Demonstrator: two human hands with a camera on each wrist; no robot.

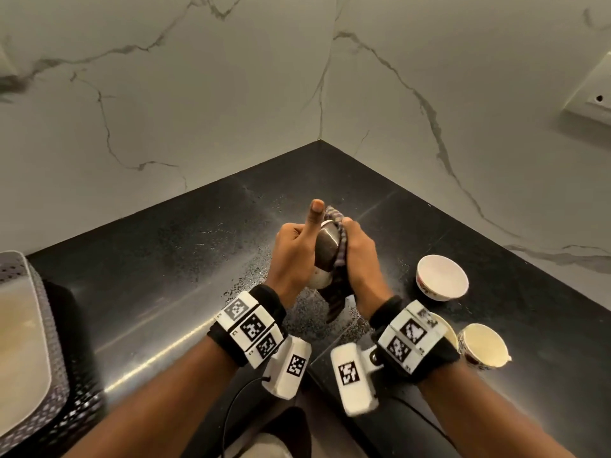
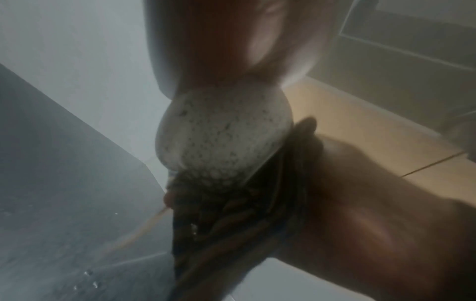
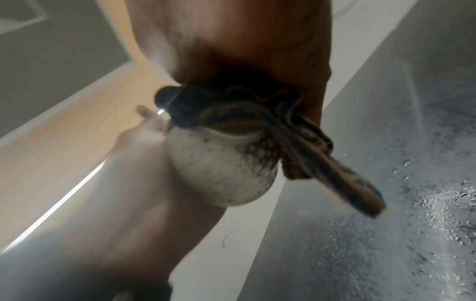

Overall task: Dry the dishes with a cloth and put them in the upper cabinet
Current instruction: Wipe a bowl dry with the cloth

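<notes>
Two hands meet above the black speckled countertop, which fills the corner under the white marble-veined walls and is dotted with water droplets. We take the speckled cup as our landmark. At the far left of it, at the counter's edge, sits a perforated metal rack with a pale tray in it. To the cup's right and nearer to us stand three dishes on the counter: a white bowl with a patterned outside, a cream cup with a dark pattern, and a third dish mostly hidden behind the right wrist band, so we cannot tell its kind.

Our left hand grips the speckled cup from its left side, fingers curled around the body and the thumb sticking straight up past the rim. Our right hand is on the cup's right side, fingers curled tight around a dark striped cloth and pressing it against the cup's wall. The cloth bunches over the rim and a loose tail hangs below the cup toward the counter. From the left wrist view the cup's pale, dark-flecked base shows between the two hands, held clear of the counter, with the cloth wrapped against it; both wrist views are blurred.
</notes>
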